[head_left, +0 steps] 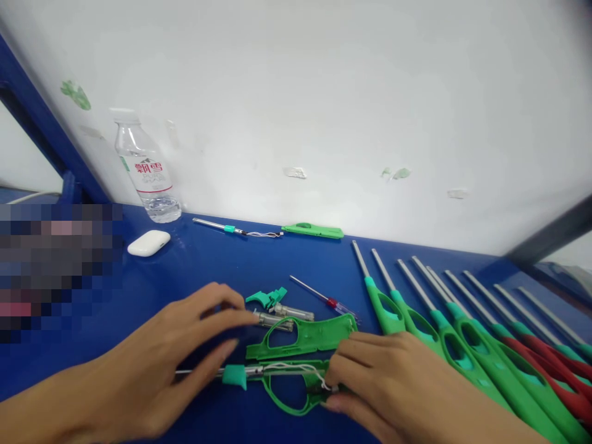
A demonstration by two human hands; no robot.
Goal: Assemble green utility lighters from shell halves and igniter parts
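Observation:
My right hand (374, 376) pinches the handle end of the lower green lighter shell half (287, 409), near a black part with white wires. A metal lighter tube (253, 370) with a teal collar (235, 375) lies along that shell, its left end passing behind my left hand (171, 351). The left hand's thumb and fingers are apart, and its index fingertip is at the end of a clear fuel tank (277, 321); contact is hard to tell. A second fuel tank (296, 312) and teal plastic pieces (268, 298) lie just beyond. Another green shell half (324, 336) rests above the lower one.
Several long-nosed lighters, green (425, 333) and red (543, 357), lie in a row at right. A screwdriver (319, 293), another wired tube (217, 226), a green shell piece (314, 230), a white case (148, 243) and a water bottle (150, 176) are farther back, before a white wall.

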